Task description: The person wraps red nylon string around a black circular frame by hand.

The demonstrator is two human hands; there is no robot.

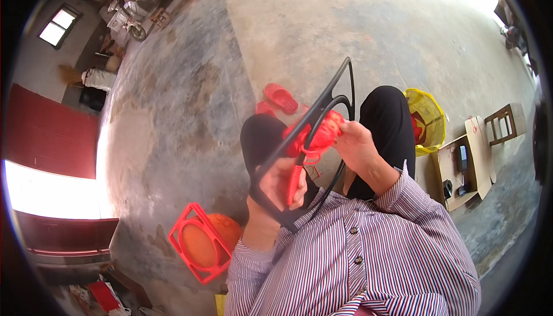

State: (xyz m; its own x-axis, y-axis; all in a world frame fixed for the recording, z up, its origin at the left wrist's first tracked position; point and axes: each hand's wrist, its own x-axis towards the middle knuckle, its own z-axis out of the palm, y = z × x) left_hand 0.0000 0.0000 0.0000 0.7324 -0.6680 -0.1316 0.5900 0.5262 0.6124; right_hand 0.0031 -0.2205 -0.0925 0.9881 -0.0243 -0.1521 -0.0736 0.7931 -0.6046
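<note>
My left hand (277,185) is closed around a red, ribbed, tassel-like piece (294,185). A thin red cord loop (311,156) hangs above it. My right hand (355,142) pinches the side of a shiny red bundle (326,132), which looks joined to the tassel-like piece; its exact kind is unclear. A black bent frame (324,102) with a black cable crosses in front of both hands and partly hides the bundle and my left hand. Both hands are above my lap, between my knees.
A yellow basket (442,121) with red pieces stands by my right knee. Beyond it are an open cardboard box (481,158) with black devices and a wooden stool (507,125). A red plastic frame with an orange round part (208,241) is at left. Red slippers (280,97) lie ahead.
</note>
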